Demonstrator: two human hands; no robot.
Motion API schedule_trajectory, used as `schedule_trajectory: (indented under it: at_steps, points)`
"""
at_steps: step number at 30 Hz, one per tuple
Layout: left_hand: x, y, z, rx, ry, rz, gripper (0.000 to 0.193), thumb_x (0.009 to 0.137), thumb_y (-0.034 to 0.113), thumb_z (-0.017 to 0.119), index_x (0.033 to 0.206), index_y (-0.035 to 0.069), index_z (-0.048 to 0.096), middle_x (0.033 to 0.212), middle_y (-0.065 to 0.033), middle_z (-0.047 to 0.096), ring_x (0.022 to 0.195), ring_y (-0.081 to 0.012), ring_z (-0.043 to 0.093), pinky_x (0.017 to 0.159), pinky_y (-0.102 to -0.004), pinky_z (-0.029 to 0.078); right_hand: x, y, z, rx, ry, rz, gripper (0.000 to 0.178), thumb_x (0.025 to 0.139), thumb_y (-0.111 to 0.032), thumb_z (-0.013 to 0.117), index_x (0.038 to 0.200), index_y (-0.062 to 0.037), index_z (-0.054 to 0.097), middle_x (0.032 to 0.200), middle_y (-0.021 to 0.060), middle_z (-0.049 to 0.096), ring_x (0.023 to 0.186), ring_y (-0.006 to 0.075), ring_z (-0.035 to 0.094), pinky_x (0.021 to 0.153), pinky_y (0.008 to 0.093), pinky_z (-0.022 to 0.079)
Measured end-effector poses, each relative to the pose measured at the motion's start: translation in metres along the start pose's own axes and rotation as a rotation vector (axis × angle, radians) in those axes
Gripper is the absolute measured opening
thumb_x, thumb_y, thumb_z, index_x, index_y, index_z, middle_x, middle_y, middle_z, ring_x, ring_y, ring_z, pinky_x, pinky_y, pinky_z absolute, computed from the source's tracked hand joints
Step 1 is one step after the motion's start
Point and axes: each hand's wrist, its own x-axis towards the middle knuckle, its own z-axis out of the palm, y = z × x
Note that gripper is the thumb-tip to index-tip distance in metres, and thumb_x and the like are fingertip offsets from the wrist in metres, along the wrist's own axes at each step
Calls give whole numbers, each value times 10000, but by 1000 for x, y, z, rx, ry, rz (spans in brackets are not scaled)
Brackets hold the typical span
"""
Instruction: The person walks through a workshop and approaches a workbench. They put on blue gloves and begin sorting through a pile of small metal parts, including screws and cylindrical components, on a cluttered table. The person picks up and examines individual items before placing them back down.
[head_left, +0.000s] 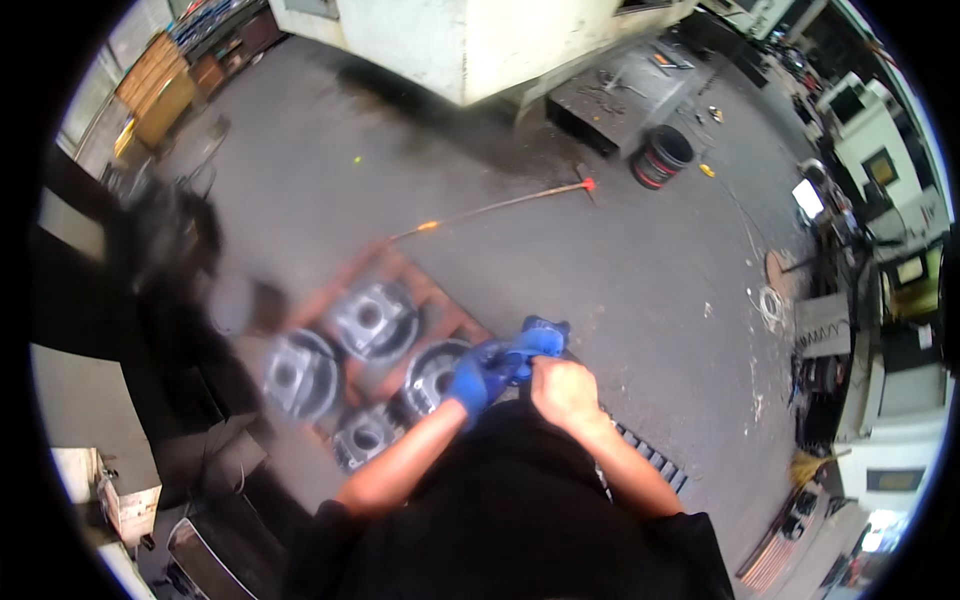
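At the far side is 1 cream machine housing [400, 40]. Toward the right, 1 black bucket [662, 157] stands beside a metal platform [635, 112]. 1 long rod [500, 206] with a red end lies on the grey floor [660, 300]; farther right is 1 coil of pale cable [770, 305].

"What's on the pallet [435, 293], near left?"
"Four metal parts [392, 308]. Right of those: the left hand [473, 382], a glove [541, 338], then the right hand [563, 390]."
"And farther off?"
"A long-handled tool [500, 207] lies from the pallet's far corner rightward toward a bucket [662, 158]. The bucket's beside a low bench [628, 100]; a large machine [400, 40] stands far left of that."
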Motion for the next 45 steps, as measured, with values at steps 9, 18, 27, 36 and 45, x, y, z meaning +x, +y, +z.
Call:
schedule_trajectory:
  at_steps: [9,18,27,36,45]
  points:
    - [194,67,-39,446,137,294,211,923,162,708,1109,63,697,943,-135,715,880,-268,691,760,-400,541,329,60,14,1181,-322,512,164,947,-109,678,1013,8,771,873,113,771,685,176,701,638,328,564]
    - [292,91,-195,260,492,-9,227,883,156,695,1084,54,691,941,-152,730,817,-290,677,781,-397,545,520,-81,64,927,-785,-85,437,1107,-391,503,1181,-7,697,1013,3,660,897,107,570,789,264,480]
    - [443,98,-411,-306,651,128,144,972,92,674,1097,21,679,962,-55,674,869,-156,634,754,-326,546,773,-257,109,1187,-976,-96,271,1050,-67,507,1182,27,724,1101,107,741,991,206,710,909,323,563]
    - [593,216,-728,-44,424,79,205,969,163,671,1123,32,707,966,-119,742,893,-193,681,839,-374,557,1021,-489,56,1233,-1110,-119,494,1127,-318,357,1522,-53,492,1420,183,616,1239,279,636,1059,392,521]
    - [723,213,-1004,-116,452,73,189,1006,93,638,1169,10,687,1050,-123,747,930,-202,715,849,-360,601,1266,-728,129,1009,-1395,14,409,1103,-177,441,1481,-56,543,1471,121,590,1367,256,537,1120,401,471]
